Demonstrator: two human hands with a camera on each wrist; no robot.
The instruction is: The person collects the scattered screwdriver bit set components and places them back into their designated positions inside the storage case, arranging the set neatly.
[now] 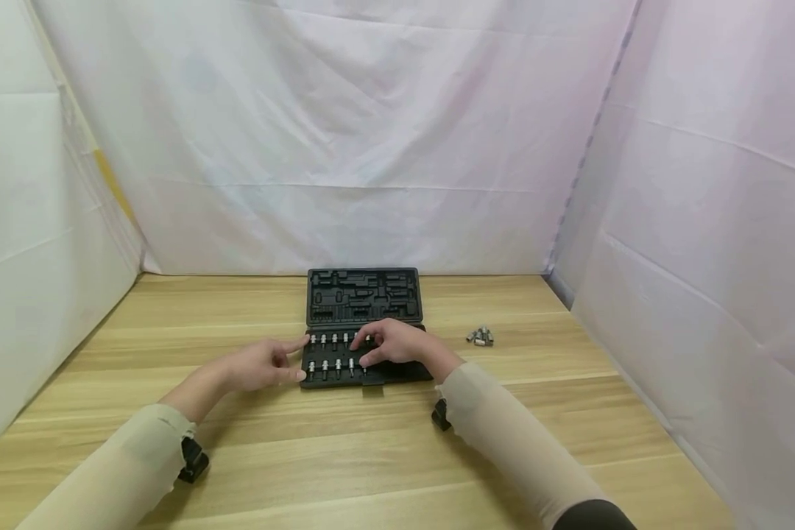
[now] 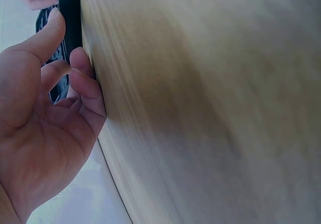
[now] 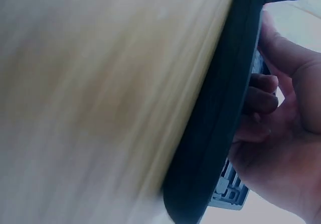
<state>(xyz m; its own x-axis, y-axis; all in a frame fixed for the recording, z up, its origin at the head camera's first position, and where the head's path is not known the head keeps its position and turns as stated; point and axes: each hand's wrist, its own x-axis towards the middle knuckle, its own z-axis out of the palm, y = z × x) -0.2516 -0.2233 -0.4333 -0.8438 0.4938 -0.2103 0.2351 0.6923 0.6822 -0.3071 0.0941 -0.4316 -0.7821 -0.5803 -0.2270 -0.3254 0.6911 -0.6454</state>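
While the left hand [image 1: 261,366] rests against the left end of a black case [image 1: 324,353], the right hand [image 1: 397,343] reaches over its base from the right. The case lies unfolded on a wood-grain table [image 1: 291,456], its moulded lid [image 1: 364,294] spread towards a white curtain [image 1: 344,132]. In the base stand small silver bits in two lines: a back row [image 1: 324,339], partly hidden by the right fingers, and a front row [image 1: 338,365]. To the right of the case, a little apart from it, lies a loose cluster of silver pieces [image 1: 481,341].

The left thumb and index finger are spread wide, one near each corner of that end, with no bit between them. The right thumb and index finger also stand apart; the thumb is at the rightmost visible bit of the front row, though whether it presses on it cannot be told. Nothing shows pinched there.

Pushing a bit at a slant would probably leave it crooked or tip it out of its slot. Sideways pressure could slide the case if the left hand eased off, as only that hand appears to brace it. A careless sweep of the right forearm might scatter the loose cluster, since round pieces would likely roll.
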